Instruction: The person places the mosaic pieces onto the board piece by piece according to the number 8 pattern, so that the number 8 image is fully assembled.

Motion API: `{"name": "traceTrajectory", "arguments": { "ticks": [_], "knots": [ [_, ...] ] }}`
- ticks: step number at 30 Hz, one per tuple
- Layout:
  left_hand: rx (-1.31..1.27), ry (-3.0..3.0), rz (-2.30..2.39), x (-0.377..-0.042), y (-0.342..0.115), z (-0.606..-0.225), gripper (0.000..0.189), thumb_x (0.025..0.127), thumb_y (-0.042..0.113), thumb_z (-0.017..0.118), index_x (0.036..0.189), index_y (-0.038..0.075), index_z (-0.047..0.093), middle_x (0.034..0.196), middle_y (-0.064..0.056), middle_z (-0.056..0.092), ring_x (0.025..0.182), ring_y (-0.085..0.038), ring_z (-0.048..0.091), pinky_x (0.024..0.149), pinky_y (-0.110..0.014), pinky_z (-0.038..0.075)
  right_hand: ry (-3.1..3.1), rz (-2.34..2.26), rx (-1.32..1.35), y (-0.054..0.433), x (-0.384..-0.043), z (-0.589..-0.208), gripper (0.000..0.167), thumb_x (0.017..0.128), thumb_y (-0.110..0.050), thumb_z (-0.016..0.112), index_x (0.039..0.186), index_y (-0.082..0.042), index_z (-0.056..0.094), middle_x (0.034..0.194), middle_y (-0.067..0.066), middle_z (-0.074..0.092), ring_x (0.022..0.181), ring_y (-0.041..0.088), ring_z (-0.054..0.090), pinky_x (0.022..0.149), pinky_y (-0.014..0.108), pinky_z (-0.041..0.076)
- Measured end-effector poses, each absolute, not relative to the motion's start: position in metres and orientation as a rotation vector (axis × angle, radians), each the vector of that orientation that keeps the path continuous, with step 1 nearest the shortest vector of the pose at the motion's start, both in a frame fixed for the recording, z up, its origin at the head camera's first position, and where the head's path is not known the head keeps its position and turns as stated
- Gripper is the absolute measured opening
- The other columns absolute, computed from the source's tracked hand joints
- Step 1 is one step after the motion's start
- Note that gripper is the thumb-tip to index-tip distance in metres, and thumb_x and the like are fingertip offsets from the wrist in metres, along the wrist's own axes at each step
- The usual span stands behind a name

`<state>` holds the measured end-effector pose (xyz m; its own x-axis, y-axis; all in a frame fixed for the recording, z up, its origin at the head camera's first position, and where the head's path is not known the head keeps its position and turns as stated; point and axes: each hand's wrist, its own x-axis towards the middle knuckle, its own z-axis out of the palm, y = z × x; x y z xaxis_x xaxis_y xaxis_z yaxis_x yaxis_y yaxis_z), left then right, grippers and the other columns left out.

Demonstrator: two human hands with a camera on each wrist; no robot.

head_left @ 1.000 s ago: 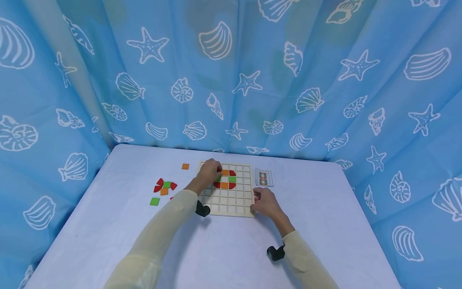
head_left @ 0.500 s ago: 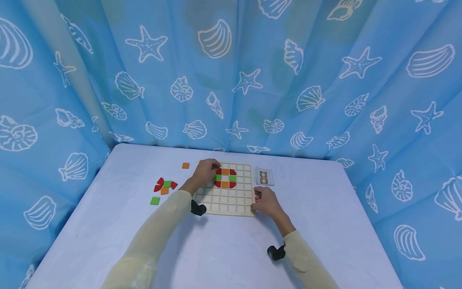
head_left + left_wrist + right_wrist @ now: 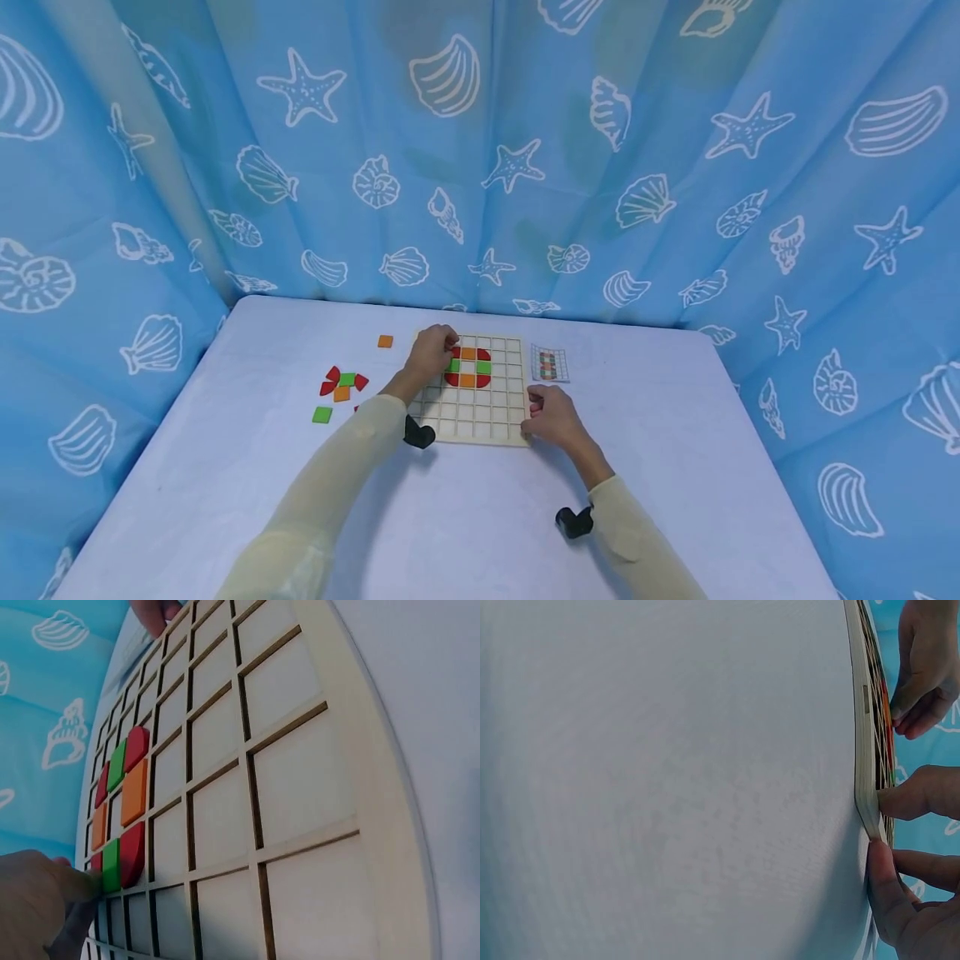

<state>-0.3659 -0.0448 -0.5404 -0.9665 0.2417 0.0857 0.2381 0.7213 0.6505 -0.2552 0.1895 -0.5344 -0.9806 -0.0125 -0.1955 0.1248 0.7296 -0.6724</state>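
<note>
A wooden grid board (image 3: 472, 429) lies on the table, with a ring of red, orange and green tiles in its upper cells. My left hand (image 3: 431, 352) is over the board's upper left, its fingertips touching the ring's far-left red tile (image 3: 96, 862). That tile is partly covered by the fingers. A green tile (image 3: 111, 866) and a red quarter-round tile (image 3: 133, 853) sit beside it. My right hand (image 3: 553, 417) holds the board's right edge; in the right wrist view its thumb (image 3: 881, 862) meets the side and a finger (image 3: 915, 796) reaches over the top.
Loose tiles lie left of the board: red quarter-rounds (image 3: 326, 388), a green square (image 3: 322, 415) and an orange square (image 3: 385, 342) among them. A small pattern card (image 3: 550, 364) lies right of the board. A blue shell-print curtain (image 3: 450, 208) hangs behind the table.
The left hand drew back a little left from the ring's upper-left red tile, then returned to its edge. The right hand has stayed at the board's edge.
</note>
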Motion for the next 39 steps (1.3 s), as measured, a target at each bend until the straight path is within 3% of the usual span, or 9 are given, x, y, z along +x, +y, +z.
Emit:
{"name": "traceTrajectory", "arguments": {
  "ticks": [15,25,31,39],
  "knots": [
    [0.511,2.789,1.247,-0.352,-0.083,-0.525,0.03,0.095,0.005,0.056,0.125,0.004,0.06,0.118,-0.01,0.061,0.11,-0.023,0.058,0.096,-0.038,0.048,2.746,-1.089,0.082,0.186,-0.256,-0.532,0.07,0.071,-0.001,0.078,0.136,0.003,0.052,0.099,0.008,0.056,0.089,0.021,0.051,0.072,0.03,0.045],
    [0.389,2.935,0.904,-0.327,-0.164,-0.526,0.032,0.092,0.005,0.061,0.124,0.009,0.061,0.116,-0.007,0.058,0.111,-0.024,0.055,0.096,-0.041,0.048,2.728,-1.086,0.11,0.188,-0.254,-0.534,0.069,0.073,-0.003,0.078,0.137,0.003,0.051,0.102,0.008,0.057,0.092,0.022,0.051,0.075,0.03,0.046],
    [0.292,2.958,0.825,-0.303,-0.216,-0.533,0.035,0.09,0.007,0.065,0.124,0.006,0.06,0.122,-0.013,0.055,0.114,-0.03,0.051,0.095,-0.045,0.049,2.731,-1.086,0.103,0.188,-0.254,-0.534,0.069,0.073,-0.003,0.078,0.137,0.003,0.051,0.1,0.008,0.055,0.091,0.022,0.05,0.072,0.03,0.044],
    [0.235,3.001,0.761,-0.286,-0.249,-0.536,0.039,0.089,0.012,0.069,0.125,0.003,0.06,0.125,-0.018,0.054,0.122,-0.036,0.047,0.099,-0.052,0.044,2.733,-1.089,0.066,0.187,-0.255,-0.533,0.069,0.073,-0.003,0.077,0.136,0.003,0.051,0.101,0.008,0.057,0.091,0.022,0.051,0.073,0.03,0.045]
  ]
}}
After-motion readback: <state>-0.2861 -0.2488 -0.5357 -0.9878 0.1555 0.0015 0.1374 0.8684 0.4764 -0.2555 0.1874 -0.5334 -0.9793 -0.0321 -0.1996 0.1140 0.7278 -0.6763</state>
